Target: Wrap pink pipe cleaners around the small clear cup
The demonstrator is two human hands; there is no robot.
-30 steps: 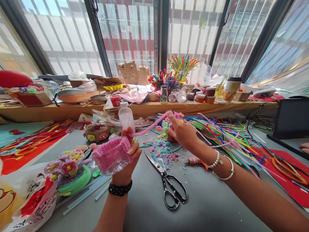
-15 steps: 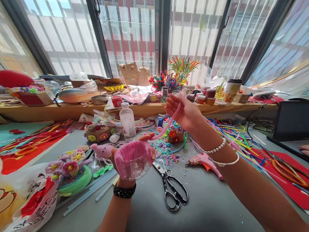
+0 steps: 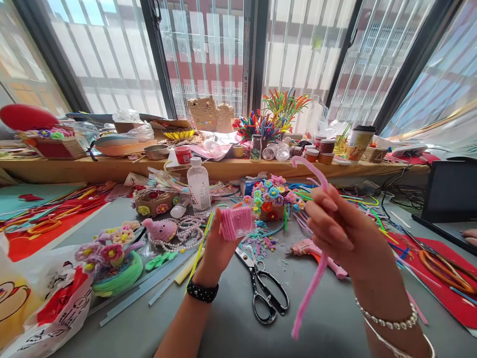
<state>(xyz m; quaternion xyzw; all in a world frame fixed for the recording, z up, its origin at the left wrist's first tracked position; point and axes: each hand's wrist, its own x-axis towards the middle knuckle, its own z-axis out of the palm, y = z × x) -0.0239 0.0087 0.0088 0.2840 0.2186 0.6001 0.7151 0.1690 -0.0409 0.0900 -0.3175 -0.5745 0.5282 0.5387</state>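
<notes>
A small clear plastic cup [image 3: 244,223], partly wrapped in rows of fuzzy pink pipe cleaner, lies tilted on its side in my left hand [image 3: 214,248]. The fingers of that hand are closed around it, some hidden behind the cup. My right hand [image 3: 339,233] pinches a loose pink pipe cleaner [image 3: 313,293] near its middle. Its hooked upper end rises above the fingers, and the lower end hangs over the table. Black-handled scissors [image 3: 266,288] lie between my hands, and a pink glue gun [image 3: 316,253] lies behind my right hand.
A water bottle [image 3: 198,186], a pink crocheted animal [image 3: 160,231] and bead strings [image 3: 190,228] stand or lie to the left. Nearer is a green flower pot [image 3: 117,273] beside a plastic bag [image 3: 48,303]. At right, another person's hand [image 3: 470,236] rests by a laptop [image 3: 450,199].
My right hand has come down and to the right, its fingers now curled around the pipe cleaner, whose lower end hangs away from the cup. My left hand has turned the cup sideways.
</notes>
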